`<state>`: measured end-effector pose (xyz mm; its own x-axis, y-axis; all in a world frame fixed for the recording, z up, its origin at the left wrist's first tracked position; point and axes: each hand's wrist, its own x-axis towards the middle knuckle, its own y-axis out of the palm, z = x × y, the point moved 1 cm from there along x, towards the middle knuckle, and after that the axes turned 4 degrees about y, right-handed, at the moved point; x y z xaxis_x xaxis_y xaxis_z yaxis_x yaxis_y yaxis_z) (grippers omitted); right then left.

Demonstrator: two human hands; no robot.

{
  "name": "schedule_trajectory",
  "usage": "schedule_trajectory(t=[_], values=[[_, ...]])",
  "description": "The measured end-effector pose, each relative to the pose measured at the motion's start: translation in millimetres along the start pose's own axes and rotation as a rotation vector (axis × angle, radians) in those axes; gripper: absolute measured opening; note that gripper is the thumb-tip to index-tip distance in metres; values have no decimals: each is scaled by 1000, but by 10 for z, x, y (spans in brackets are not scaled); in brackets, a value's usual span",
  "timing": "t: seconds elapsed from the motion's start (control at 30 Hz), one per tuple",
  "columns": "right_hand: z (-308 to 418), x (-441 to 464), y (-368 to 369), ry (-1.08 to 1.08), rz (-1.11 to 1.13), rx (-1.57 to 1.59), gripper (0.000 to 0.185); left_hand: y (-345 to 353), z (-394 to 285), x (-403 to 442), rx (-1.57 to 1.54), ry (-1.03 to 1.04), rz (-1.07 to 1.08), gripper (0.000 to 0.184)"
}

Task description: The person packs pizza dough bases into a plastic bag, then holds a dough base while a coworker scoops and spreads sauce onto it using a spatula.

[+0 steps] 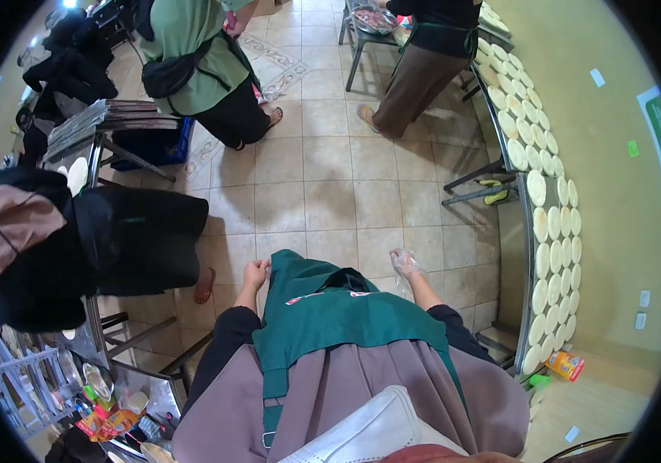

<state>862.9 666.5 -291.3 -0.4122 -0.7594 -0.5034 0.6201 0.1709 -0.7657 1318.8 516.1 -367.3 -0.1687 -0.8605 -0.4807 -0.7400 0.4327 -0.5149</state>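
Observation:
My left hand [256, 274] is beside the left edge of the green apron [346, 316] I wear. Its fingers are curled closed, and what they hold, if anything, I cannot make out. A clear plastic glove covers my right hand [406, 264], which hangs over the floor to the right of the apron. The fingers of that hand are loosely apart with nothing seen in them. Loose plastic hangs below its wrist.
Along the right wall, tables bear rows of flat round dough pieces [554, 255]. People stand at the left [138, 239], ahead [192, 69] and at the far right [438, 62]. Stacked trays [107, 123] and a metal bowl [374, 20] are farther off. Tiled floor [330, 208] lies between.

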Motion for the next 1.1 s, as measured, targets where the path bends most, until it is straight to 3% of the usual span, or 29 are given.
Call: schedule_trajectory(t=[0.1,0.23,0.33,0.37,0.47,0.53,0.6,0.67,0.7,0.8,0.93,1.0,1.1], values=[[-281,317,156,115,53,-38,37,-41,-394,487,-2,-77,58,43],[46,465,-106,292,164,-83,37,118,-391,1369,79,-222,247,57],[537,601,-486,462,206,-40,37,85,-539,2074,261,-47,288,60],[623,695,-538,477,197,-51,37,32,-643,2331,233,-93,389,61],[927,1095,-723,488,132,-77,36,-426,-1660,2870,331,14,403,60],[1217,1356,-919,502,88,-114,36,-475,-1852,3441,199,21,327,55],[1454,1706,-1104,485,55,-141,35,-484,-1982,3839,-56,33,203,52],[1551,2122,-1236,302,70,23,34,-581,-2243,3984,-29,32,168,50],[1617,2306,-1314,309,73,22,34,-619,-2359,4057,-4,37,123,49],[1873,2749,-1560,138,82,42,31,-561,-2207,4176,39,47,140,48],[1794,3332,-1682,93,92,42,30,-656,-2227,4034,204,-143,240,49],[1667,3624,-1808,30,89,25,30,-551,-1882,4126,122,-274,265,49],[1533,4073,-2156,0,179,-151,30,-518,-1876,4211,20,-421,203,49]])
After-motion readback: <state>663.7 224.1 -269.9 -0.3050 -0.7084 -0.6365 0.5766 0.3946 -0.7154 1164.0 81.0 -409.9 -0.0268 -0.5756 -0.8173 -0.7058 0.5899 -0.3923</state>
